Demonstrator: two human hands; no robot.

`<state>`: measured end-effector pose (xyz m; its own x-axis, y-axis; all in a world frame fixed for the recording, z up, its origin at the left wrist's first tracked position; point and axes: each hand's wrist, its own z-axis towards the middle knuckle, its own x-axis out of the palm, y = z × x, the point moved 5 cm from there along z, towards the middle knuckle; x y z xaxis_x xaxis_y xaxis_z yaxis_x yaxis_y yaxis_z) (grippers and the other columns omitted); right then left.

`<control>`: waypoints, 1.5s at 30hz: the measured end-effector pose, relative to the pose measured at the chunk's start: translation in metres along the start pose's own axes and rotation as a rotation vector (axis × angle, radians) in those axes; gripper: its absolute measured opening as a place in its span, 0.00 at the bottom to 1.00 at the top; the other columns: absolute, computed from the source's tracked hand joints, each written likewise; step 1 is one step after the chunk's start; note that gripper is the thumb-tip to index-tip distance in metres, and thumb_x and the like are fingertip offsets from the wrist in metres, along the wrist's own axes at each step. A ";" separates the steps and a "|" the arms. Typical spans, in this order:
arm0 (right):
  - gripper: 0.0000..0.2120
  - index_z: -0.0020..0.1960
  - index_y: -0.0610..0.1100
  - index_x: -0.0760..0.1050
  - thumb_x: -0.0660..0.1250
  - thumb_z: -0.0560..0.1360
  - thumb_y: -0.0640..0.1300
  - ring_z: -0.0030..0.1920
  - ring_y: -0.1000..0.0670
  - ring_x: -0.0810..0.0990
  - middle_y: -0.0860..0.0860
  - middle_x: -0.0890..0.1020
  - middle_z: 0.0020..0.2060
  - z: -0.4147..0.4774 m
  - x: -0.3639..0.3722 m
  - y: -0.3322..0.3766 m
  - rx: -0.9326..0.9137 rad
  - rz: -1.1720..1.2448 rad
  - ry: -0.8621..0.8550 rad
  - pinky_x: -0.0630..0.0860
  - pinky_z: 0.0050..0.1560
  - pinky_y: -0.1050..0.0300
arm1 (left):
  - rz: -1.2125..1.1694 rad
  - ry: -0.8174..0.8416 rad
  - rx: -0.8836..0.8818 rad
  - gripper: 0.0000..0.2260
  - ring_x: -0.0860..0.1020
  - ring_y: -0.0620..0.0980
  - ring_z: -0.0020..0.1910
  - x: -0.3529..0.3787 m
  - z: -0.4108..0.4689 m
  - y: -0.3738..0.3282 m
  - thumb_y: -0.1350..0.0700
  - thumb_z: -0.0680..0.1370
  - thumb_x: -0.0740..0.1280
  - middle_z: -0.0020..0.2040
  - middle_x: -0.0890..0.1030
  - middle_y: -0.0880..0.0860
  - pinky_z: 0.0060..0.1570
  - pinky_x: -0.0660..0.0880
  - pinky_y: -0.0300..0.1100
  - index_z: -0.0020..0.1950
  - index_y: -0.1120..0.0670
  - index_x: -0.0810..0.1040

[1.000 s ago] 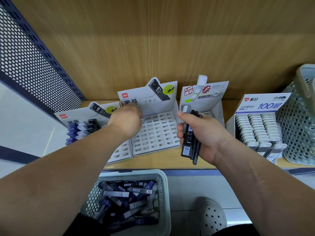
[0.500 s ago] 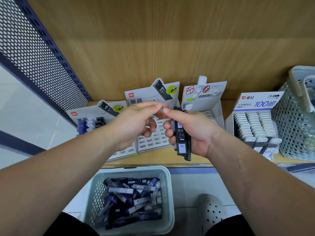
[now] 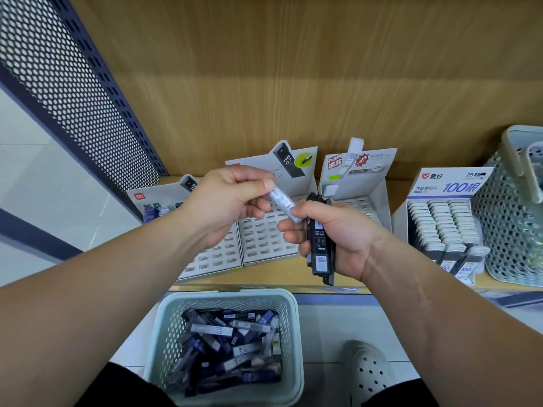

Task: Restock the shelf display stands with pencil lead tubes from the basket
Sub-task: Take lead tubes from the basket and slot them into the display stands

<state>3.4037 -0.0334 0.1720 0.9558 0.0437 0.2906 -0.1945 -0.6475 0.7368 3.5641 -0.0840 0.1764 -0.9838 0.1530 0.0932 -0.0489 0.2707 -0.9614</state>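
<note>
My left hand pinches the upper end of a clear white lead tube in front of the middle display stand. My right hand grips a bundle of black lead tubes, and its thumb touches the lower end of the white tube. Most slots of the middle stand and the left stand show no tubes; dark blue tubes sit at the left stand's back. A third stand is behind my right hand. The pale green basket on the floor below holds several mixed tubes.
A full stand of white-capped tubes sits at the right, beside a perforated green basket on the shelf. A perforated metal side panel closes the shelf's left. A pale clog stands right of the floor basket.
My left hand came back from the left stand to meet my right hand and now draws a clear white tube out of the bundle. The camera view shifted slightly.
</note>
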 end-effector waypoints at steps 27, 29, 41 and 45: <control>0.12 0.56 0.40 0.80 0.75 0.75 0.45 0.29 0.53 0.76 0.50 0.81 0.34 0.026 -0.025 -0.001 -0.108 0.005 -0.150 0.74 0.30 0.57 | 0.289 0.088 0.177 0.24 0.80 0.51 0.30 0.031 0.011 0.001 0.70 0.68 0.77 0.37 0.77 0.53 0.36 0.80 0.46 0.60 0.53 0.79; 0.14 0.58 0.39 0.80 0.75 0.76 0.43 0.29 0.53 0.75 0.49 0.81 0.35 0.025 -0.024 0.002 -0.120 0.037 -0.137 0.74 0.29 0.58 | 0.231 0.040 0.176 0.24 0.80 0.51 0.31 0.028 0.011 0.000 0.69 0.69 0.76 0.38 0.76 0.55 0.35 0.78 0.41 0.62 0.54 0.78; 0.08 0.43 0.43 0.75 0.73 0.77 0.37 0.27 0.53 0.73 0.45 0.81 0.33 0.022 -0.017 0.009 -0.146 0.084 -0.128 0.73 0.27 0.60 | 0.048 -0.049 0.119 0.15 0.82 0.53 0.32 0.020 0.012 -0.004 0.63 0.76 0.72 0.36 0.81 0.59 0.34 0.80 0.43 0.62 0.60 0.77; 0.03 0.46 0.38 0.79 0.70 0.78 0.36 0.27 0.55 0.72 0.44 0.80 0.36 0.022 -0.015 0.007 -0.052 0.252 -0.054 0.71 0.26 0.63 | -0.058 0.079 0.089 0.08 0.84 0.56 0.43 0.012 0.017 -0.011 0.62 0.80 0.66 0.48 0.84 0.60 0.40 0.80 0.43 0.58 0.60 0.79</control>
<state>3.3932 -0.0551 0.1593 0.8858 -0.1561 0.4370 -0.4379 -0.5929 0.6758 3.5499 -0.1008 0.1836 -0.9625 0.2147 0.1661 -0.1240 0.1964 -0.9726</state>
